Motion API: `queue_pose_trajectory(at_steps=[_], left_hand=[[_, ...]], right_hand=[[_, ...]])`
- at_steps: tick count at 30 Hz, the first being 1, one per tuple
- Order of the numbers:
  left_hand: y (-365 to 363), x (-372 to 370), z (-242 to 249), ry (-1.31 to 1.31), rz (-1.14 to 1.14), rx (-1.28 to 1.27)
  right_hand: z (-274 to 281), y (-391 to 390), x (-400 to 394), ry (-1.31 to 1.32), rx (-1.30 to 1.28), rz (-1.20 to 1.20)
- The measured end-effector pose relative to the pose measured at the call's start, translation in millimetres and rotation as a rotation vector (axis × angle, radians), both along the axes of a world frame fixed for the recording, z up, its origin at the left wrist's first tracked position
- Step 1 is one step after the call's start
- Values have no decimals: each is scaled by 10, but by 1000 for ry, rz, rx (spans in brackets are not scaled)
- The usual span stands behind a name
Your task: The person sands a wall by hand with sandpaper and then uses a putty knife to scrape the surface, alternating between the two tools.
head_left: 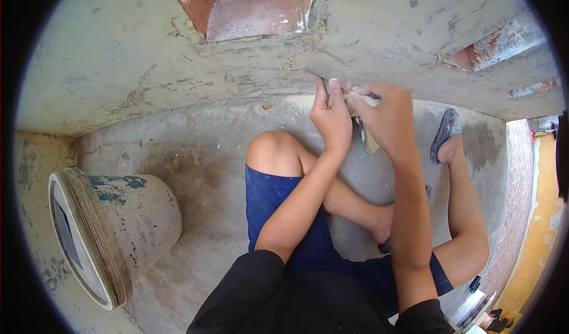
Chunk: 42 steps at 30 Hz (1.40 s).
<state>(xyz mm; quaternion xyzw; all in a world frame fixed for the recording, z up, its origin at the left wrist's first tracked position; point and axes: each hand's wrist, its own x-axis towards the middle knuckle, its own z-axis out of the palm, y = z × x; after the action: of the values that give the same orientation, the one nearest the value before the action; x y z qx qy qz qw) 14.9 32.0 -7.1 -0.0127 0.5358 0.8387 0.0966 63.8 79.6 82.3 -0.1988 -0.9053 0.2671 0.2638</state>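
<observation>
Near the wall [255, 67], at the centre top, my left hand [331, 112] is raised with its fingers closed on a thin, flat blade-like tool whose dark edge points up and left. Beside it on the right, my right hand [382, 112] is closed around a pale, thin piece that meets the tool between both hands. The exact shape of what each hand holds is partly hidden by the fingers. Below the hands, a yellowish and dark object [370, 143] shows against the floor.
A paint-stained bucket [139, 218] stands at the left. The wall has a reddish recess [255, 14] at the top and another opening [504, 44] at the right. My bent legs and a dark sandal [444, 134] are on the grey floor [207, 156]. Small items lie at the lower right.
</observation>
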Motion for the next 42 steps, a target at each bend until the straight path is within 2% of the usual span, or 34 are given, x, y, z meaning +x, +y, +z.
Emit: queue_pose_trajectory(at_steps=[2, 4, 8, 11, 14, 16, 19, 20, 22, 25, 27, 31, 35, 38, 40, 42], left_hand=[[-56, 20, -11, -28, 54, 18], [-53, -26, -105, -5, 17, 39], [-91, -33, -154, -27, -8, 35], [-98, -108, -91, -74, 2, 79], [-124, -85, -55, -124, -15, 55], [-86, -66, -52, -106, -4, 66], [-66, 36, -83, -58, -53, -14], [-71, 30, -93, -97, -10, 38], [-58, -30, -10, -117, 53, 104], [-68, -56, 31, -74, 15, 134], [-91, -23, -49, -10, 4, -13], [-25, 35, -43, 21, -3, -93], [-79, -85, -8, -94, 134, 92], [-127, -37, -12, -13, 21, 9], [-106, -12, -89, 6, 12, -54], [-87, 3, -62, 45, 17, -119]], right_hand=[[-49, -67, 79, 21, -11, -35], [59, -157, 9, -142, -60, -54], [-46, -160, 110, -135, -105, -122], [-85, -112, 11, -57, -150, -21], [-125, -174, 144, -113, -169, -143], [-164, -46, 187, 16, -235, -34], [-197, 67, 128, 42, -268, 24], [-213, 49, 196, 37, -275, 5], [-64, -33, 61, -145, -176, -35], [-34, -119, 124, -56, -194, -125], [-149, -41, 164, -32, -219, -95], [-141, 104, 208, -20, -322, -52], [-294, 24, 3, -80, -212, 26], [-200, -37, 134, -56, -195, -2], [-251, -47, 246, 53, -361, -62], [-285, -55, 254, 47, -418, -81]])
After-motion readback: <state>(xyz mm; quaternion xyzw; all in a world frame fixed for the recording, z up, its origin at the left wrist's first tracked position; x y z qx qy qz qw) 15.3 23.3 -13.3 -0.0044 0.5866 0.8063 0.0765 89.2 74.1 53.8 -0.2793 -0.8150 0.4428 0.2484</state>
